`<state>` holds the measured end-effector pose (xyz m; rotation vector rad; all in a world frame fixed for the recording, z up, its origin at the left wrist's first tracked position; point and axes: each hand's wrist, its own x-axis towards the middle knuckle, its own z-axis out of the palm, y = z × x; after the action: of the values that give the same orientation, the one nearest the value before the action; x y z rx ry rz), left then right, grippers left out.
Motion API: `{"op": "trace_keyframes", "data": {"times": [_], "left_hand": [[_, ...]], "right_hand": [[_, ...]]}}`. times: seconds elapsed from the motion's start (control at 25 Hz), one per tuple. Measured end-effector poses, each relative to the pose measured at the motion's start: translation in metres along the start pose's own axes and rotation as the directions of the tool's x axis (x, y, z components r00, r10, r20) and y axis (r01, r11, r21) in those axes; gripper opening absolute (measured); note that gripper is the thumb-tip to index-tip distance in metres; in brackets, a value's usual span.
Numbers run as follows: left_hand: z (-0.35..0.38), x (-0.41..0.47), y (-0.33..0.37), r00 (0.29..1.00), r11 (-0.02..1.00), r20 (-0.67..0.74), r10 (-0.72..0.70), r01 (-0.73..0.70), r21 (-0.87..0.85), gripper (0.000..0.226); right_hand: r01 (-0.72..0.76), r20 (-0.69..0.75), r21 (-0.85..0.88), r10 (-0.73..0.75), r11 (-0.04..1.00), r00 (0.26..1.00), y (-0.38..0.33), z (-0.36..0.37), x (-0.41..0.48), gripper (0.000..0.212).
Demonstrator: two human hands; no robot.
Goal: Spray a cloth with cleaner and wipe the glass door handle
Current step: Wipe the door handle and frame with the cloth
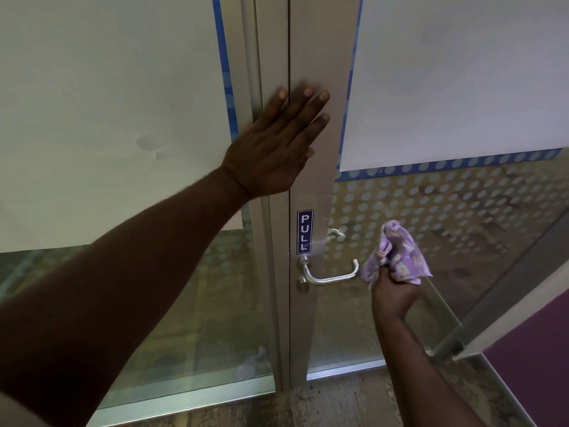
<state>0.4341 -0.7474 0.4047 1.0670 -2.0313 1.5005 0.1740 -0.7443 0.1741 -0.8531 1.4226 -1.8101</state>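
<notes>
Left hand (274, 149) lies flat and open, fingers spread, braced on the aluminium door frame (320, 57) above the handle. Right hand (392, 292) is closed around a bunched purple cloth (397, 254), held just beside the free end of the metal lever handle (331, 277), contact uncertain. A "PULL" sticker (304, 231) sits directly above the handle. No spray bottle is visible; spraying is presumably done, and the wiping appears incomplete.
</notes>
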Motion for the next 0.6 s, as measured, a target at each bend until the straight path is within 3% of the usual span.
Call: {"op": "trace_keyframes", "data": {"times": [0.24, 0.36, 0.52, 0.6], "left_hand": [[0.003, -0.004, 0.000, 0.999, 1.000, 0.034, -0.008, 0.008, 0.022, 0.053], [0.004, -0.004, -0.001, 0.999, 0.999, 0.035, -0.017, 0.015, 0.045, 0.053], [0.005, -0.004, 0.000, 0.999, 0.999, 0.030, -0.025, 0.024, 0.043, 0.053], [0.007, -0.004, 0.000, 1.000, 0.999, 0.011, -0.029, 0.029, 0.033, 0.053]], "right_hand": [[-0.110, 0.186, 0.001, 0.108, 0.994, 0.977, 0.046, 0.005, -0.019, 0.025], [-0.219, 0.150, 0.060, 0.208, 0.974, 0.967, 0.050, 0.004, -0.018, 0.027], [-0.223, 0.035, 0.093, 0.220, 0.970, 0.975, 0.067, 0.002, -0.026, 0.027], [-0.331, 0.007, 0.197, 0.336, 0.923, 0.942, 0.075, 0.005, -0.035, 0.032]]}}
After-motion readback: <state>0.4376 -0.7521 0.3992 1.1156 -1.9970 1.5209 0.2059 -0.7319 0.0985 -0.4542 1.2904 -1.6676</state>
